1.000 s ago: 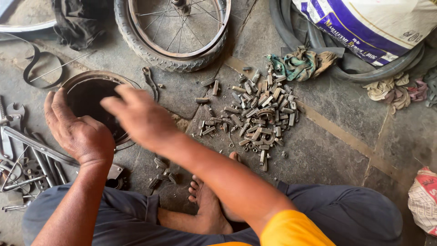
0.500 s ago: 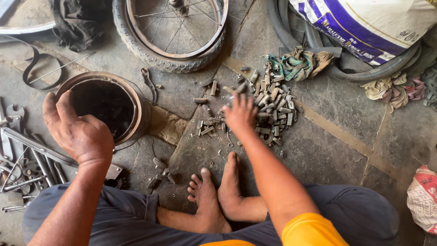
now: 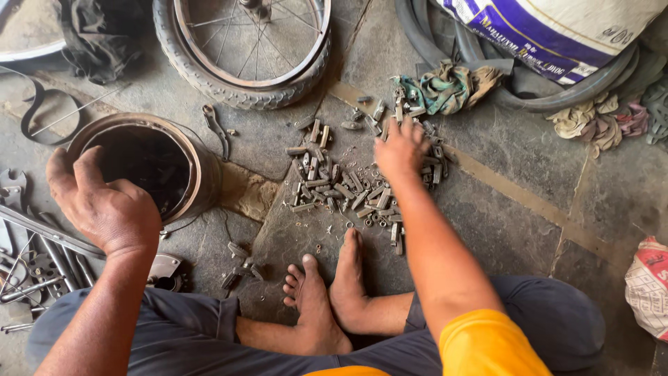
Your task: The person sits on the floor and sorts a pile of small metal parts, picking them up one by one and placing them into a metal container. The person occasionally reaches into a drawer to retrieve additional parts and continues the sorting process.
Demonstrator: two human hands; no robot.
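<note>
I sit cross-legged on a stone floor, bare feet (image 3: 327, 292) in front of me. My right hand (image 3: 399, 148) reaches forward and rests on the far part of a pile of small metal parts (image 3: 341, 184), fingers bent down among the pieces; whether it grips one I cannot tell. My left hand (image 3: 104, 205) hovers with loosely curled fingers over the near rim of a round rusty metal tin (image 3: 198, 170), whose dark inside holds a few pieces. Nothing shows in that hand.
A small spoked wheel with tyre (image 3: 243, 49) lies at the back. Rags (image 3: 445, 87), rubber tubes (image 3: 557, 90) and a printed sack (image 3: 557, 28) lie at the back right. Spanners and tools (image 3: 28, 244) are spread at the left. A pair of pliers (image 3: 216, 129) lies beside the tin.
My right hand has swung from over the tin out to the pile, then reached farther into it. My left hand has stayed by the tin's near rim.
</note>
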